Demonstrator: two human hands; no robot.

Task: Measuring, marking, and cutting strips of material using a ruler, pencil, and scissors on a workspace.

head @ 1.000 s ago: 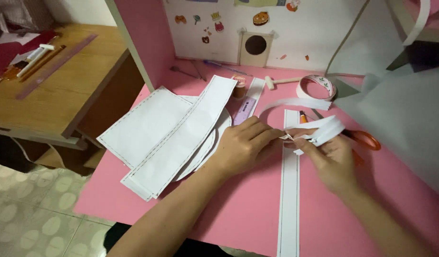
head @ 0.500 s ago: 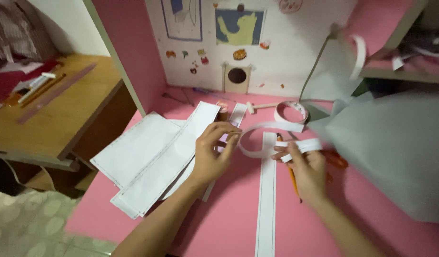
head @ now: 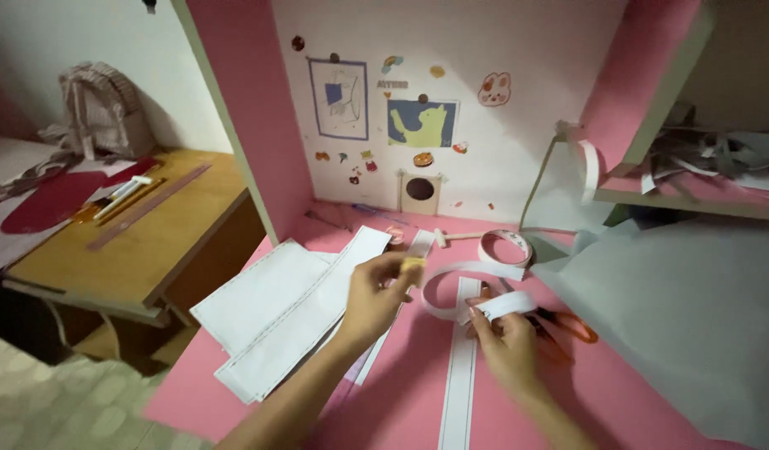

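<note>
Left hand point(head: 376, 292) lifted off pink desk point(head: 618, 392); wooden table point(head: 142, 242) beside.

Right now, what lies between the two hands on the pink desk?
In the head view, a curled white paper strip loops between the left hand and right hand.

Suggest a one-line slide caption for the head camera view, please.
Left hand pinches a small yellowish piece while right hand holds a curled white paper strip over the pink desk.

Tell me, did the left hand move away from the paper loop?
Yes. The left hand lifted off the paper loop and shifted left, toward the white sheets.
</note>
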